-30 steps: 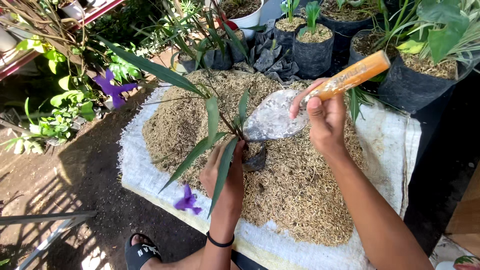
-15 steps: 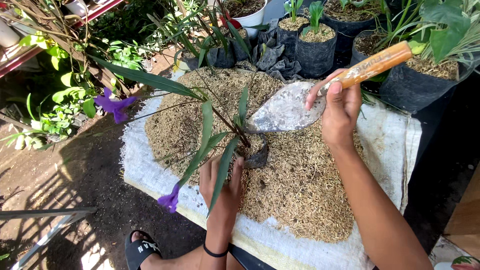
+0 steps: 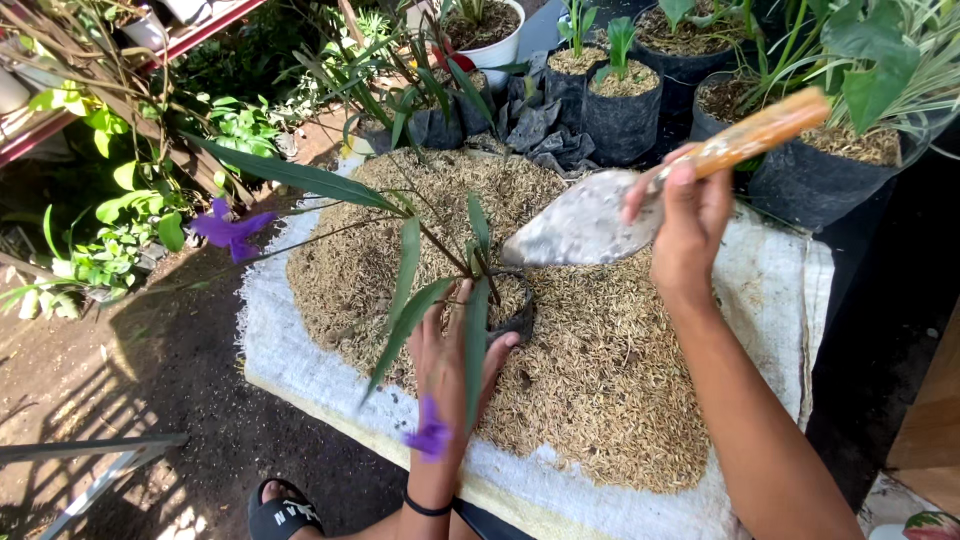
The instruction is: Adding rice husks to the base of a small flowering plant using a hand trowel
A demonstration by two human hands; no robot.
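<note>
A purple flower (image 3: 232, 229) is seen at the left, beyond the left edge of the white sack (image 3: 300, 365) spread on the ground. A heap of rice husk (image 3: 610, 380) is carried on the sack and covers most of it. The left hand (image 3: 452, 362) is placed near the sack's front edge, palm down, fingers spread and wrapped about a small black bag (image 3: 518, 318) in which a plant (image 3: 440, 265) with long narrow green leaves is rooted. The plant's stem leans up and to the left, away from the bag; a second purple bloom (image 3: 430, 437) hangs over the wrist. The right hand (image 3: 688, 215) is raised above the heap, to the right of the bag, closed on the wooden handle of a trowel (image 3: 640, 190). The trowel's long axis runs from upper right down to lower left, the grey, dusty blade pointing toward the bag, just above and beside it. The left hand is the nearer to the bag. Black pots (image 3: 622, 120) are lined along the far edge.
</note>
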